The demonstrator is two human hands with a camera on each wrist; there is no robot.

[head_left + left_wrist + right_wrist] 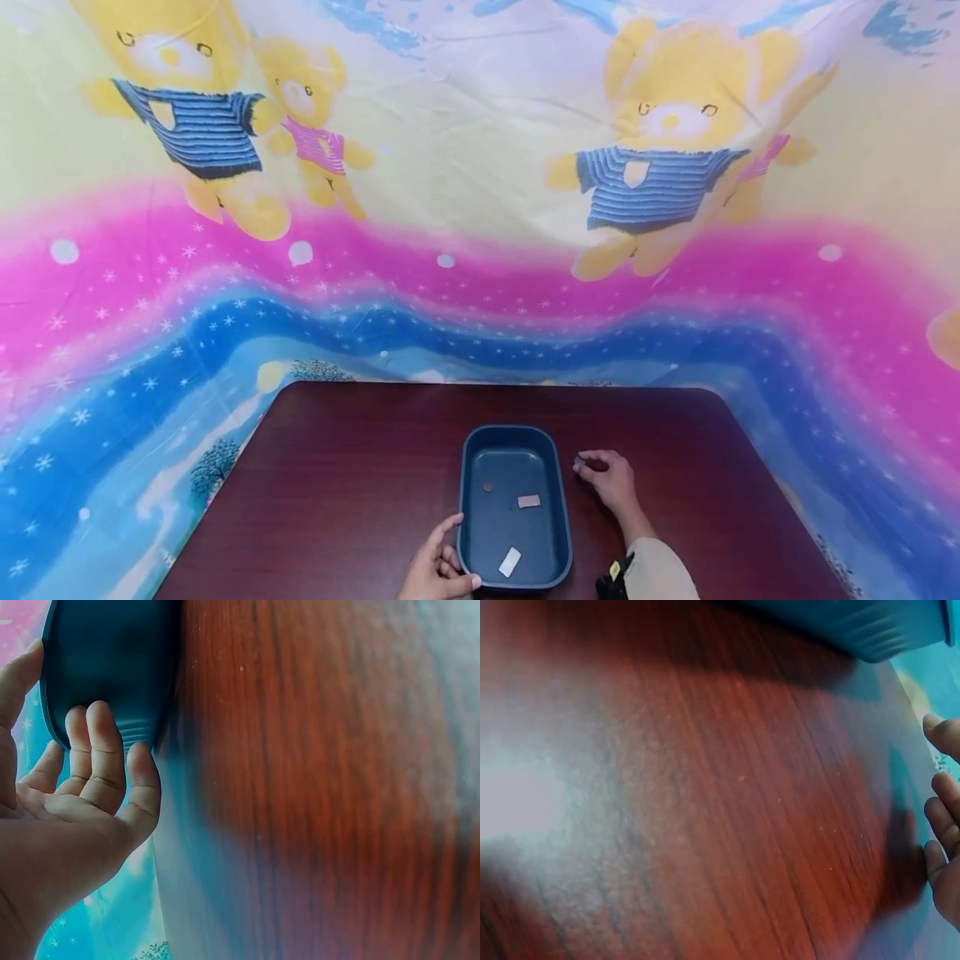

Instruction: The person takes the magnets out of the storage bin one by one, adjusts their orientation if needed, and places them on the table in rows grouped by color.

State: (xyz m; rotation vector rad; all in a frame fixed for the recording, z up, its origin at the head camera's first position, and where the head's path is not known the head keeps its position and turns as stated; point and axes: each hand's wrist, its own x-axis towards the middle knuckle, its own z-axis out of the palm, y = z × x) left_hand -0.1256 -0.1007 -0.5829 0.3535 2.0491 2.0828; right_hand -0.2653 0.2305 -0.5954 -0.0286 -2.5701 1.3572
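Observation:
A dark blue rectangular plastic tray sits on the table. Inside lie a small pinkish block, a small white block and a small brownish round piece like a coin. My left hand touches the tray's near left corner, index fingertip at its side and thumb at the rim. In the left wrist view, that hand's fingers are loosely bent against the outer wall. Right of the tray, my right hand pinches a small dark piece between thumb and index finger; its kind is unclear.
The tray stands on a dark reddish-brown wood-grain table. Behind and around the table hangs a colourful cloth printed with teddy bears. A dark strap is on the right wrist, by a beige sleeve.

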